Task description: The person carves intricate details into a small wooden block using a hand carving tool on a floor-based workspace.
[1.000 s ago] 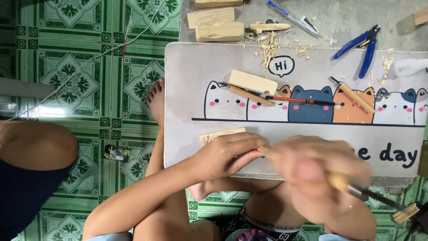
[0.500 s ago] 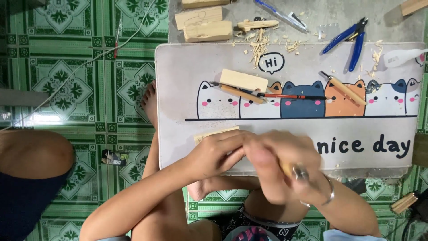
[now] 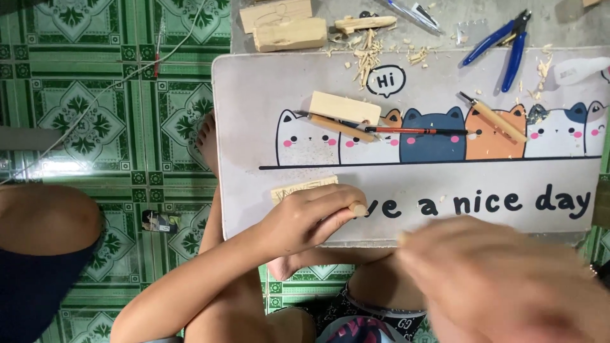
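Small flat wood piece [image 3: 304, 188] lies on table [image 3: 254, 114], near front-left edge; long axis runs approx. left-right, right end tilted slightly away from the person. Left hand [image 3: 305, 219] rests over it, fingers curled, thumb out, pressing it down. Right hand [image 3: 508, 279] is blurred at lower right; grip state can't be told. Farther back: wood block [image 3: 344, 107], red-shaft tool [image 3: 413, 131], wood-handled tool [image 3: 495, 119], blue pliers [image 3: 502, 41], shavings [image 3: 368, 57]. No containers visible.
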